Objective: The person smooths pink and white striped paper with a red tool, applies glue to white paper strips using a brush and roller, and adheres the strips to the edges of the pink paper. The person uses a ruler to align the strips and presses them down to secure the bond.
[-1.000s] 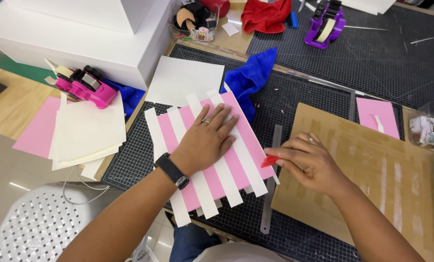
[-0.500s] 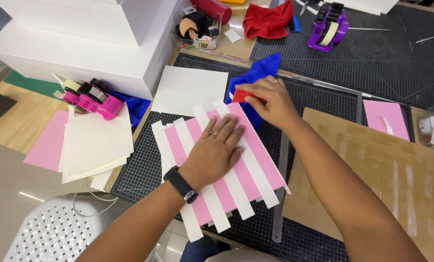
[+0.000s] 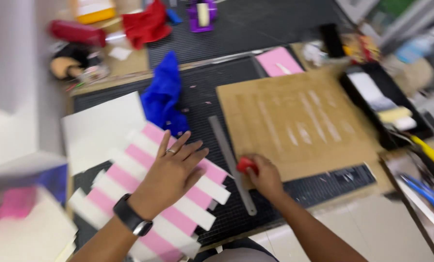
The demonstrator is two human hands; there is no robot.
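My left hand point(image 3: 171, 172) lies flat, fingers spread, on the pink-and-white striped sheet point(image 3: 159, 204) on the cutting mat point(image 3: 197, 97). My right hand point(image 3: 264, 177), at the sheet's far edge half a second ago, now sits beside the metal ruler point(image 3: 231, 165), closed around a small red tool point(image 3: 246, 165): one pass along the sheet appears finished. Brown cardboard point(image 3: 299, 121) lies alongside.

The striped sheet point(image 3: 154, 194) lies left of the ruler point(image 3: 231, 165), the cardboard point(image 3: 294, 121) right of it, a cloth point(image 3: 164, 94) behind.

Worktable point(image 3: 353, 228) under black cutting mat point(image 3: 285, 29), cardboard sheet point(image 3: 294, 121).
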